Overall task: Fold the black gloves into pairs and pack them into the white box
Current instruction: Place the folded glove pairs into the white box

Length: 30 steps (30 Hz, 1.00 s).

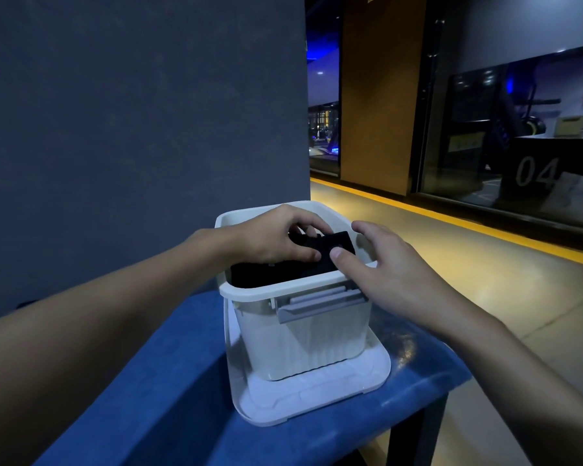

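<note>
A white box (283,287) stands on its lid on a blue table. Folded black gloves (266,272) fill it up to the rim. My left hand (273,235) reaches over the box from the left and grips a folded black glove pair (334,250) at the top, fingers and thumb curled round it. My right hand (384,264) comes in from the right, fingers relaxed, and its thumb presses on the same pair's right end above the box's near rim.
The white lid (317,395) lies under the box on the blue table (148,381), whose right edge drops off close to the box. A dark grey wall (132,129) rises just behind. To the right runs a floor with a yellow stripe (468,227).
</note>
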Tool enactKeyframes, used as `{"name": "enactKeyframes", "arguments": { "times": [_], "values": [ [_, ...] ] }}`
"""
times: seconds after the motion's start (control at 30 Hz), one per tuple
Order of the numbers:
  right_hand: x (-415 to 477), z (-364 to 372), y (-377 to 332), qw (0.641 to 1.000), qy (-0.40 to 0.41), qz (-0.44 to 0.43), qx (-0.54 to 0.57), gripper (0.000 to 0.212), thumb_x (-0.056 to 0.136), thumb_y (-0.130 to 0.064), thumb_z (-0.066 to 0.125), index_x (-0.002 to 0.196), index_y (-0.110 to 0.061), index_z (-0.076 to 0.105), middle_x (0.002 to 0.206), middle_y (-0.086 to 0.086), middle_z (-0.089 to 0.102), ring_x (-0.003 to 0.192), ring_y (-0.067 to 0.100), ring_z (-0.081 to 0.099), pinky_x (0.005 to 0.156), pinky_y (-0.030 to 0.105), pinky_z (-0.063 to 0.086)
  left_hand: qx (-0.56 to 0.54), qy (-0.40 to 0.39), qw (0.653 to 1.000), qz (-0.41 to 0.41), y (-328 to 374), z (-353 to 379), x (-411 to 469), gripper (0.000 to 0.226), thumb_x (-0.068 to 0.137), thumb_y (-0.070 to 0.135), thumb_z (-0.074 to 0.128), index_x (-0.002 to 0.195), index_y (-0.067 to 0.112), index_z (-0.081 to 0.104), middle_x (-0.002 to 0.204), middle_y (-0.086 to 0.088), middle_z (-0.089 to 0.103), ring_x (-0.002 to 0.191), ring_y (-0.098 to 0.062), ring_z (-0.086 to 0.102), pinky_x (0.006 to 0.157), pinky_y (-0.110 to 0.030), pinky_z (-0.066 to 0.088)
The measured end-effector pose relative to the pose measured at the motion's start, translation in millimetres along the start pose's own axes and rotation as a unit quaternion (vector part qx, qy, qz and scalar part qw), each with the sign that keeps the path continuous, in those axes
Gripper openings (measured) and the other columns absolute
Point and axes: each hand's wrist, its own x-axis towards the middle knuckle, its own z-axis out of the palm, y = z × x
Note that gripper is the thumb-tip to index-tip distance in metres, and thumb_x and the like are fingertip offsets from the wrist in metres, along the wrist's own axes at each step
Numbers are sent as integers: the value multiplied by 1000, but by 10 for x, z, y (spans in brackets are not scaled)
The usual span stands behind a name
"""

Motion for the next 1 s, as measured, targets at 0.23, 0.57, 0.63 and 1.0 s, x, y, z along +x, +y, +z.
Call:
{"name": "enactKeyframes", "arguments": {
  "times": [0.23, 0.57, 0.63, 1.0],
  "values": [
    [-4, -4, 16, 1000, -4, 4, 3, 64, 94, -49, 49, 149, -20, 34, 151, -7, 37, 137, 11, 33, 103, 28, 34, 55, -4, 998, 5, 0, 6, -16, 43, 92, 30, 68, 133, 29, 57, 115, 16, 61, 111, -2, 57, 93, -20, 47],
    [-11, 0, 25, 1000, -4, -1, -16, 61, 96, -46, 48, 148, -18, 34, 151, -5, 36, 137, 13, 33, 100, 26, 33, 47, -48, 996, 66, 85, 24, -16, 41, 90, 16, 70, 130, 23, 63, 117, 24, 62, 110, 11, 56, 97, -9, 40],
    [-17, -1, 23, 1000, -5, 1, -17, 63, 96, -47, 48, 149, -18, 32, 153, -5, 35, 138, 13, 32, 104, 30, 34, 57, -71, 995, 48, 41, 39, 4, 42, 92, 20, 68, 133, 25, 61, 126, 14, 64, 116, 2, 57, 103, -20, 43],
    [-43, -57, 102, 999, -29, 17, 23, 61, 93, -52, 51, 139, -13, 44, 139, -4, 44, 120, 7, 44, 93, 23, 38, 18, -45, 999, 23, -33, 24, 15, 38, 88, 19, 73, 124, 30, 64, 120, 9, 68, 116, -7, 59, 105, -32, 45]
  ]
}}
